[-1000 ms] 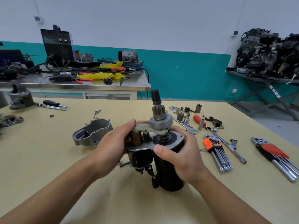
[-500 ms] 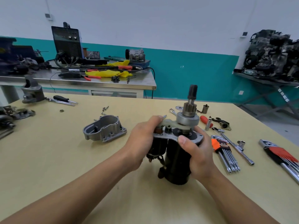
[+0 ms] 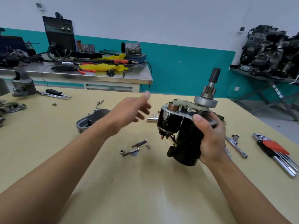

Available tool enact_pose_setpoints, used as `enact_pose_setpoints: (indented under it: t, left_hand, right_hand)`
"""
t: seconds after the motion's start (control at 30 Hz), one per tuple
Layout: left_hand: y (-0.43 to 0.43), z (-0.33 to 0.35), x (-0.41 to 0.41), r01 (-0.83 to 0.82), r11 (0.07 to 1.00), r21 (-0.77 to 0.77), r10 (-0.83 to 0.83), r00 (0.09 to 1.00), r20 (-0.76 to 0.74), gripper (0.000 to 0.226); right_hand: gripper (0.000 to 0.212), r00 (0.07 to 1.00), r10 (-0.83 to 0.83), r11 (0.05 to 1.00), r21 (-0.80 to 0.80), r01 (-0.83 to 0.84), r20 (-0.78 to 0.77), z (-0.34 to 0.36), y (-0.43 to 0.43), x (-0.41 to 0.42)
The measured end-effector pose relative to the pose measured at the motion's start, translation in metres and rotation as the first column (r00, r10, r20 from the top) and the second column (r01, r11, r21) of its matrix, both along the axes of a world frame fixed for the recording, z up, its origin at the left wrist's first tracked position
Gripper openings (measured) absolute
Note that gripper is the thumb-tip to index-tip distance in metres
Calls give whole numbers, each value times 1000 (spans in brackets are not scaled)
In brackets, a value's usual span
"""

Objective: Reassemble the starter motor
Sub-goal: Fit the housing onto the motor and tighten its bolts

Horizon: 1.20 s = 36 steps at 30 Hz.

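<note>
The black starter motor (image 3: 182, 136), with its pinion shaft (image 3: 210, 91) pointing up and tilted right, hangs above the table. My right hand (image 3: 210, 139) grips its body from the right, thumb on the silver flange. My left hand (image 3: 129, 113) is off the motor, blurred, fingers loosely spread and holding nothing, above the grey aluminium nose housing (image 3: 90, 119), which lies open side up on the table and is partly hidden by my wrist. Loose bolts (image 3: 137, 146) lie on the table below the hands.
On the yellow table (image 3: 145, 183) lie red-handled hex key sets (image 3: 278, 151), a T-handle socket wrench (image 3: 236, 144), a small socket (image 3: 151, 119), a screwdriver (image 3: 56, 92) and metal castings (image 3: 22, 85). A steel bench (image 3: 80, 75) with a welder stands behind; engine parts sit at right.
My left hand has let go of the motor and moved left, toward the housing. My right hand alone now holds the motor, lifted off the table and tilted right. The camera shifted left.
</note>
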State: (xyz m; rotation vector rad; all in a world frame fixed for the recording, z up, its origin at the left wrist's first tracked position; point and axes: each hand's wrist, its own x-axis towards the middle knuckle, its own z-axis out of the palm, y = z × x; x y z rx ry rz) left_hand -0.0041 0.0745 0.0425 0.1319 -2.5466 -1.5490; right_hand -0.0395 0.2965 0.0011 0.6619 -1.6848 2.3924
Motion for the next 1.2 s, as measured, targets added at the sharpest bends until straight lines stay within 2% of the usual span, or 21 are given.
enact_pose_setpoints:
  t: [0.07, 0.1, 0.17, 0.23, 0.37, 0.47, 0.57, 0.67, 0.7, 0.73, 0.8, 0.9, 0.97, 1.07, 1.2]
  left_hand:
    - [-16, -17, 1, 70, 916, -395, -77, 997, 0, 20]
    - [-18, -25, 2, 162, 843, -513, -146, 987, 72, 13]
    - [-17, -37, 1, 305, 712, -633, -231, 952, 199, 19]
    - [-10, -41, 0, 311, 647, -696, -254, 949, 188, 21]
    - [-1, -41, -3, 274, 659, -701, -281, 954, 109, 17]
    - [2, -41, -2, 266, 641, -720, -285, 954, 98, 30]
    - [2, -45, -5, 226, 579, -783, -335, 942, 24, 51]
    - [4, -47, -5, 229, 436, -870, -403, 915, 39, 31]
    - [4, -47, -6, 226, 417, -881, -398, 916, 46, 27]
    - [2, -44, -6, 214, 433, -875, -371, 928, 43, 22]
    - [-5, -34, -5, 127, 576, -807, -269, 962, -41, 11]
    - [-13, -17, 3, -88, 814, -574, -96, 955, -281, 11]
    - [-5, -3, 15, -172, 911, -375, -9, 900, -436, 12]
    - [21, 15, 27, -172, 955, -241, 27, 862, -506, 9]
    - [54, 22, 29, -155, 941, -302, -9, 878, -478, 5]
  right_hand:
    - [68, 1000, -12, 999, 43, 13, -16, -3, -2, -1]
    - [65, 999, -13, 998, 64, 14, -29, -5, -3, -2]
    - [57, 998, 4, 994, 108, 4, -70, -10, -5, -3]
    - [53, 995, 14, 988, 153, 1, -94, -12, -6, -1]
    - [55, 991, 56, 976, 217, -28, -123, -13, -8, 3]
    - [58, 992, 65, 972, 232, -38, -109, -12, -8, 2]
    - [60, 997, 64, 981, 186, -56, -38, -13, -8, -1]
    - [57, 996, 67, 990, 118, -75, 66, -12, -7, -4]
    - [54, 992, 74, 992, 98, -84, 101, -12, -6, -5]
    - [54, 988, 78, 993, 81, -89, 134, -12, -5, -6]
    - [59, 979, 71, 995, 54, -83, 190, -12, -3, -7]
    - [73, 970, 57, 997, 34, -67, 237, -11, -4, -7]
    - [75, 974, 56, 997, 40, -66, 221, -10, -5, -7]
    - [67, 982, 51, 993, 91, -68, 181, -11, -6, -5]
    - [67, 988, 11, 989, 144, -34, 154, -10, -8, -2]
